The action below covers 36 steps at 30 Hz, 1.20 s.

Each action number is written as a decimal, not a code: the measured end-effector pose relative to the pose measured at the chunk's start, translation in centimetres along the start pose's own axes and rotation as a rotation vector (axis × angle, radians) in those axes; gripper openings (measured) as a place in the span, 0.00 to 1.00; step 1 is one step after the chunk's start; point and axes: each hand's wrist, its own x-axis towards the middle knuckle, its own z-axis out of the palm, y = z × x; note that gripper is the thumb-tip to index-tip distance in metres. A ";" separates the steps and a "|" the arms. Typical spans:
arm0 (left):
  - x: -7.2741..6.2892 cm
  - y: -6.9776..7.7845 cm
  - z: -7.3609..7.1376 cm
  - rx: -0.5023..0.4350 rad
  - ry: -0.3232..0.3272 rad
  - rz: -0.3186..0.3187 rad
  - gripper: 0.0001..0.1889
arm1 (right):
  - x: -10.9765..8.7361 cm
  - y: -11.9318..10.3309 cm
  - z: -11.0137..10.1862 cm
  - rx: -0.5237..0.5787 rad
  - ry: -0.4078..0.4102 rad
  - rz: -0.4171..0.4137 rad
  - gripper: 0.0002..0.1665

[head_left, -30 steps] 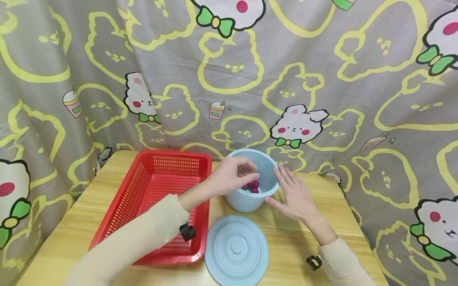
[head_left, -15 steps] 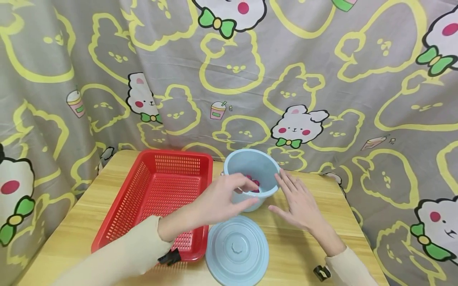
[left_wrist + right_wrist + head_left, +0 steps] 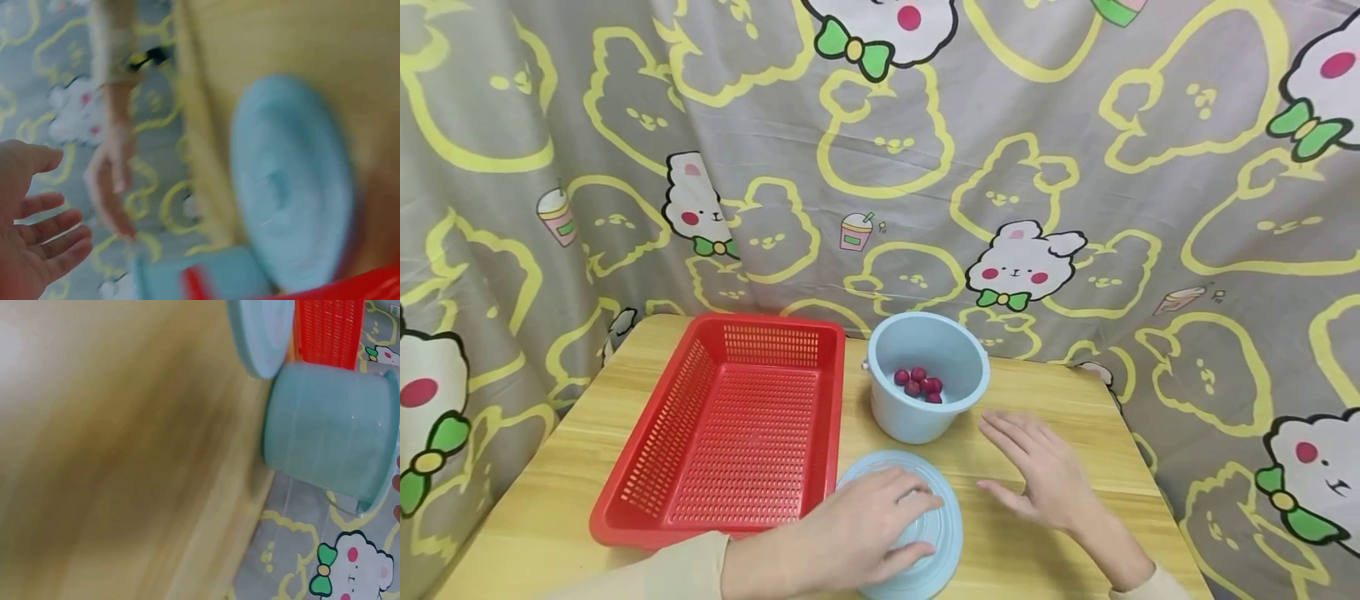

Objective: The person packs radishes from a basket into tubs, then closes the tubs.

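My left hand (image 3: 867, 527) hovers over the light-blue round lid (image 3: 946, 533), which lies on the table. Its fingers are loosely bent with nothing between them, and the left wrist view (image 3: 284, 181) shows the lid apart from this hand. Behind the lid stands a light-blue bucket (image 3: 910, 423), uncovered, with several small dark-red round things (image 3: 919, 385) on its bottom. They look like plums, though they are too small to be sure. To the right of the bucket, my right hand (image 3: 1051, 477) is held in the air, fingers extended, touching nothing.
A red slotted plastic basket (image 3: 752, 442) stands left of the bucket and lid. Under everything is a wooden table (image 3: 1090, 400). A grey patterned curtain (image 3: 895, 108) hangs behind it and at both sides.
My left hand has come out of the bucket and moved toward me, over the lid. My right hand has left the bucket's rim and drawn back. The round things are now in full view.
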 end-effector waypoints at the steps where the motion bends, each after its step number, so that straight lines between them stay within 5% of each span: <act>1: -0.3 0.2 0.5 0.027 -0.007 0.025 0.22 | -0.2 -0.2 0.0 0.007 -0.004 -0.005 0.42; 6: -1.7 0.6 2.8 0.079 -0.023 0.069 0.25 | -1.7 -0.9 0.6 0.008 -0.097 0.002 0.44; 15: -4.5 0.2 7.1 0.147 -0.136 -0.016 0.39 | -3.2 -2.4 2.1 0.035 -0.322 0.011 0.56; 22: -6.2 0.2 9.9 0.115 -0.213 -0.179 0.48 | -3.9 -3.3 2.9 0.030 -0.423 0.038 0.58; 26: -7.0 0.1 11.1 0.130 -0.186 -0.268 0.55 | -4.2 -3.6 3.4 0.031 -0.457 0.027 0.61; 33: -7.5 0.1 11.5 -0.140 -0.260 -0.513 0.69 | -4.4 -4.0 3.9 0.054 -0.530 0.063 0.68; 36: -7.6 0.0 11.5 -0.182 -0.264 -0.570 0.72 | -4.4 -4.0 4.0 0.074 -0.593 0.102 0.70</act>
